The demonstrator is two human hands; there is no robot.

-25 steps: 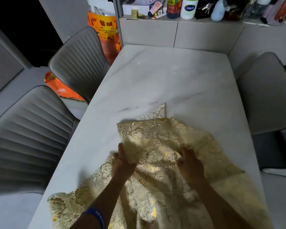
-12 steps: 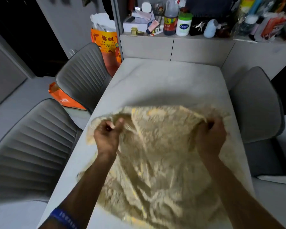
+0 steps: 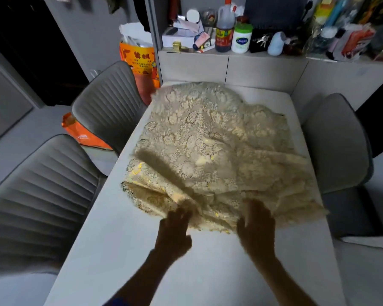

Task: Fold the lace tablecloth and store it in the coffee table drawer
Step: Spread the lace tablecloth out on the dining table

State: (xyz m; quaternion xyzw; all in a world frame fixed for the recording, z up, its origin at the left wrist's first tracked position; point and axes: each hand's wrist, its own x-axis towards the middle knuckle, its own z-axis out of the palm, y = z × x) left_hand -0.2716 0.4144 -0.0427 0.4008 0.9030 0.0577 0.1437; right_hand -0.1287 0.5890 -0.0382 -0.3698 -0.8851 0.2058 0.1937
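So the lace tablecloth (image 3: 210, 151) is lying spread over the counter (image 3: 124, 257), stretching away from both hands toward the far end. It's not flat though. There's a thick ridge running out diagonally ahead of the left hand (image 3: 175, 228), and the near edge is bunched up right where the fingers are.

Left hand looks curled onto that near hem, fingers tucked into the gather. Right hand (image 3: 257, 226) is resting on the hem just beside it, fingers bent down on the fabric. Both are blurry, so I honestly can't tell if either one is pinching the lace or just pressing it.

Looks like the spread-and-flatten bit before the first real fold. My two cents on doing it well: slide the hands apart along the near hem so each ends up by a corner, then tug lightly toward yourself to pull that ridge out. Lace snags and stretches, so go gentle, no yanking. Far edge beyond the hands is wavy too and probably wants squaring first.

No coffee table drawer in view from here.
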